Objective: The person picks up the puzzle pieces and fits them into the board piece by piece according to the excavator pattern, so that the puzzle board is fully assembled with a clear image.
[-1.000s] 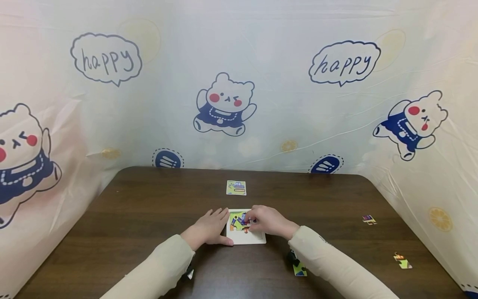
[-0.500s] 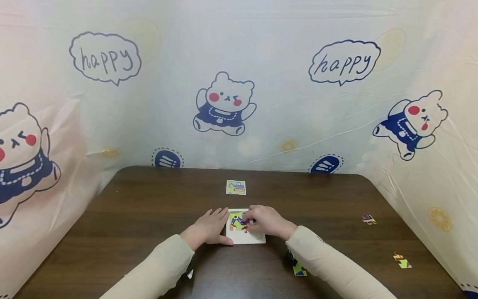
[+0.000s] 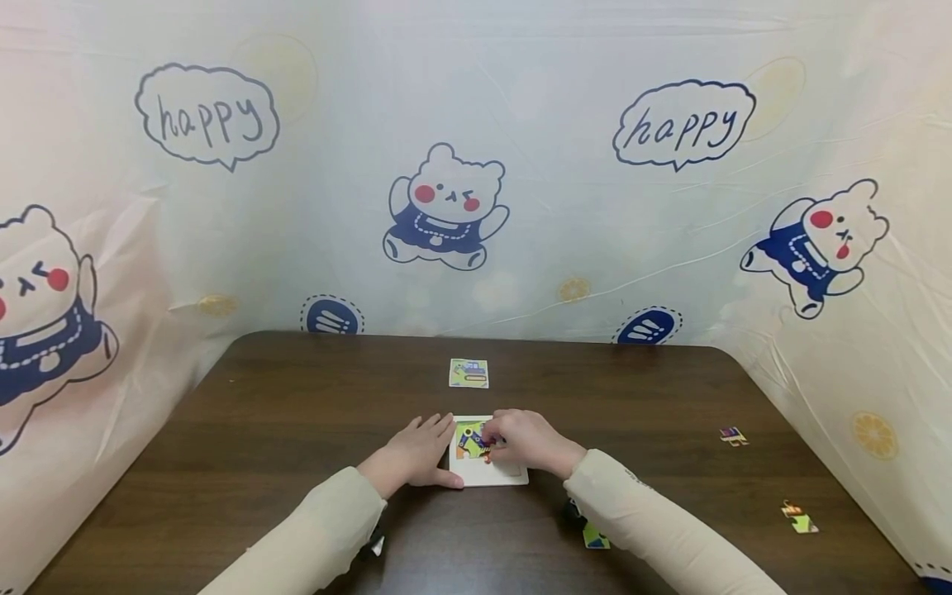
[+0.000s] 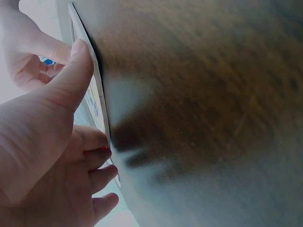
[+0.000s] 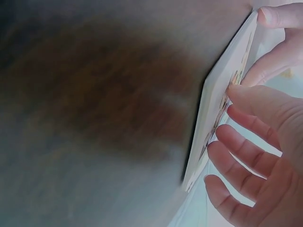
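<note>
A white puzzle tray point(image 3: 494, 474) lies flat on the table, with joined colourful pieces point(image 3: 468, 440) in its upper left part. My left hand point(image 3: 416, 453) steadies the tray's left side; in the left wrist view its thumb point(image 4: 78, 71) rests on the rim and its fingertips touch the edge. Over the tray's upper right, my right hand point(image 3: 530, 442) pinches a puzzle piece, mostly hidden by the fingers. In the right wrist view its thumb point(image 5: 258, 99) and index finger reach down to the picture surface, the other fingers loosely bent.
A square picture card point(image 3: 468, 373) lies beyond the tray. Loose pieces lie to the right: a purple one point(image 3: 733, 436), an orange and green one point(image 3: 800, 519), and a green one point(image 3: 596, 537) partly under the right sleeve. A patterned curtain point(image 3: 565, 207) surrounds the table.
My right hand has shifted very slightly left over the tray, its fingers staying at the same part of the puzzle. The left hand keeps its place.
</note>
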A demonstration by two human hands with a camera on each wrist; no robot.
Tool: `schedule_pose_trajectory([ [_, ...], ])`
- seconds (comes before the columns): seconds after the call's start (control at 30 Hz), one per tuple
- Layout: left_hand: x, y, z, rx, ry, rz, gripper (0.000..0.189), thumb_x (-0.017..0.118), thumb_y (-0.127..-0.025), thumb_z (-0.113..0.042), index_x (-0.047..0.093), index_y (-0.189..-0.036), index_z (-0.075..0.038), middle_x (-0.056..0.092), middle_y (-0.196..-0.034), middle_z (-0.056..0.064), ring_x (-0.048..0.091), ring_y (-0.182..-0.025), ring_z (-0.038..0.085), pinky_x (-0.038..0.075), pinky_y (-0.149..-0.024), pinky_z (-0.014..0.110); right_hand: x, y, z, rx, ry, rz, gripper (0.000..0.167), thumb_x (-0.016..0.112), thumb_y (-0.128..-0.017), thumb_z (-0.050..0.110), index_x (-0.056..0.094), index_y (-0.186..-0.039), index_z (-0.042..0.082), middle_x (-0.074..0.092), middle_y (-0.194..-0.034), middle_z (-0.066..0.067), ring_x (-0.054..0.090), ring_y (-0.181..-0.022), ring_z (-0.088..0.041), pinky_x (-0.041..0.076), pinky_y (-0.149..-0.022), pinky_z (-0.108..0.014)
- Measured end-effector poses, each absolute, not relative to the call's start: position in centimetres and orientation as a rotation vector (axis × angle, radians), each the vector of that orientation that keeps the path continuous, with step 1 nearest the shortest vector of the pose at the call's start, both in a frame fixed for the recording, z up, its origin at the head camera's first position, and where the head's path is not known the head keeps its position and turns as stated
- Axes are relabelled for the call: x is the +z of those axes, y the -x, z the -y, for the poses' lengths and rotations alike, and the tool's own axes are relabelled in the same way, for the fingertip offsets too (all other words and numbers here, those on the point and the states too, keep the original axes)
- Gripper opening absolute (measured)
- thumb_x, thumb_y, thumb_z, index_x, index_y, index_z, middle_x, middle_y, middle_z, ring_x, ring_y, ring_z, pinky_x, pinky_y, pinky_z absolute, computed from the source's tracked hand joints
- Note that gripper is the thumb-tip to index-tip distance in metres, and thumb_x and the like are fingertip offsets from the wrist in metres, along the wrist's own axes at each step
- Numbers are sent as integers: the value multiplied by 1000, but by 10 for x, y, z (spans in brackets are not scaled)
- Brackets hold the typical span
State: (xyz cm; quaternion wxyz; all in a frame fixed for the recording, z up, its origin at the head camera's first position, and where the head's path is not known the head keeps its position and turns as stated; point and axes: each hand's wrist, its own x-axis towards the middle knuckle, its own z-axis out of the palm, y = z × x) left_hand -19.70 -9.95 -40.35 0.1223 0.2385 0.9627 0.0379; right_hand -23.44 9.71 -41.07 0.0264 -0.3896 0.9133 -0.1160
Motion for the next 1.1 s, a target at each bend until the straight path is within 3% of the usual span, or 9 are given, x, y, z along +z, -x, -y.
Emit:
schedule_pose_trajectory([
  [0.23,-405,198,100,111,-699,-2814,90,62,-78,-57,36,-139,3,31,-145,16,28,-132,31,21,-105,47,-410,235,-96,-353,1194,-2817,9,74,-79,18,70,-86,14,56,-78,5,45,-65,-7,41,-59,-19],
  [0.53,-404,196,100,109,-679,-2811,89,63,-78,-57,36,-139,2,31,-145,15,27,-132,30,21,-106,46,-403,240,-112,-505,1116,-2771,17,71,-81,16,72,-97,12,60,-88,2,51,-73,-11,45,-66,-24],
  [0.67,-403,196,99,105,-674,-2809,88,63,-78,-56,36,-139,2,31,-145,15,27,-133,30,20,-106,46,-394,243,-129,-595,1005,-2794,21,71,-82,15,70,-102,9,61,-93,-2,54,-78,-17,47,-68,-29],
  [0.83,-403,196,100,109,-675,-2813,89,63,-78,-56,36,-139,2,31,-145,15,27,-133,30,20,-106,46,-384,247,-157,-698,867,-2841,23,71,-82,15,68,-103,8,61,-95,-2,56,-82,-15,50,-74,-33],
  [1.1,-406,196,100,119,-671,-2811,90,62,-77,-57,35,-139,2,31,-145,14,27,-133,30,20,-106,46,-374,252,-214,-836,848,-2905,25,70,-82,13,66,-105,5,61,-98,-7,58,-89,-24,49,-77,-39],
])
